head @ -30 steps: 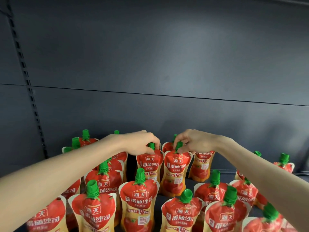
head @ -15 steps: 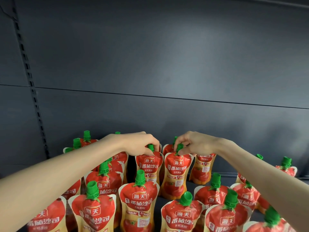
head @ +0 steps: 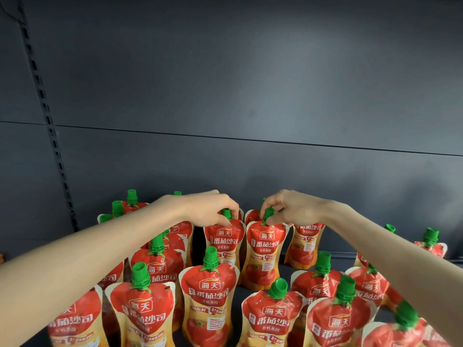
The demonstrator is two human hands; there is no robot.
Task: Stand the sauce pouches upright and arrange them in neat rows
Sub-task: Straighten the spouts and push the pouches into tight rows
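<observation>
**Red sauce pouches (head: 208, 291) crowd the shelf (head: 285, 271) — two held by their caps**

The sauce pouches stand in a loose crowd across the dark shelf. Most are upright, but the rows are ragged and the gaps uneven. At the left they overlap so closely that we cannot tell whether they touch. Both bare forearms reach over the front ranks to the back.

The left hand (head: 208, 209) is curled round the green cap (head: 226, 213) of the left-hand pouch (head: 224, 242). The right hand (head: 293, 209) pinches the cap (head: 268, 213) of the right-hand pouch (head: 265, 254). These two pouches stand upright just beside each other, and the hands are near one another but not touching.

The biggest risk, we judge, is the forearms. They pass low over the front pouches, and a brushed cap could tip one into its neighbours and start a chain of falls. A smaller risk is that a soft pouch gripped only at the top may twist, land on a folded base and slump. Smaller again, closing the gap between the pair could nudge the pouches half hidden behind them.

Behind everything rises a grey metal back panel (head: 225, 83), crossed by a horizontal seam. Below it the shelf looks smooth and matte, so we expect the bases to slide rather than grip. A slotted upright (head: 47, 121) runs down the left side.
</observation>
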